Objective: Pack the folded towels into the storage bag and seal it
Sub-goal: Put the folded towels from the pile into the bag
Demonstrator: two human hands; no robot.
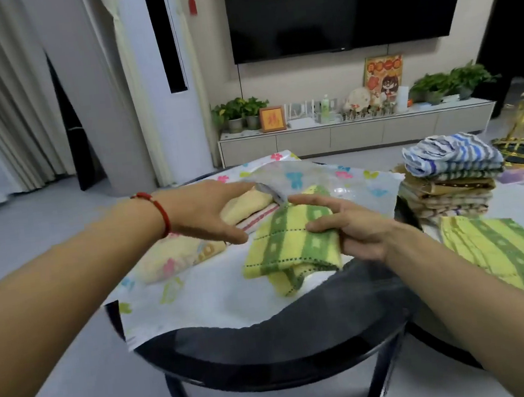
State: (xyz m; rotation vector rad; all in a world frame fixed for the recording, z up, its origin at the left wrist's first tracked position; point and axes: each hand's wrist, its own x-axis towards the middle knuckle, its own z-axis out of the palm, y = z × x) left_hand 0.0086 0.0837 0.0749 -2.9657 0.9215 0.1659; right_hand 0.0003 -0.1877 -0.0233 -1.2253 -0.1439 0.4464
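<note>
Towels to be packed are distributed as follows: a green-and-yellow folded towel lies at the mouth of the storage bag, a yellow towel sits inside the bag under its translucent printed film, and a pale yellow towel with a red-striped edge lies at the bag opening. The bag is spread flat across the round dark glass table.

Left hand: fingers extended and held together, palm down, thumb spread. The fingertips reach the raised upper film of the bag at its opening; the palm rests over the pale yellow towel. No closed grasp is visible.

Right hand: fingers partly spread, index finger extended along the top of the green-and-yellow towel. The hand holds that towel by its right edge; the thumb is hidden beneath the towel.

A stack of folded towels stands at the right of the table. A second green-and-yellow towel lies flat in front of that stack.
</note>
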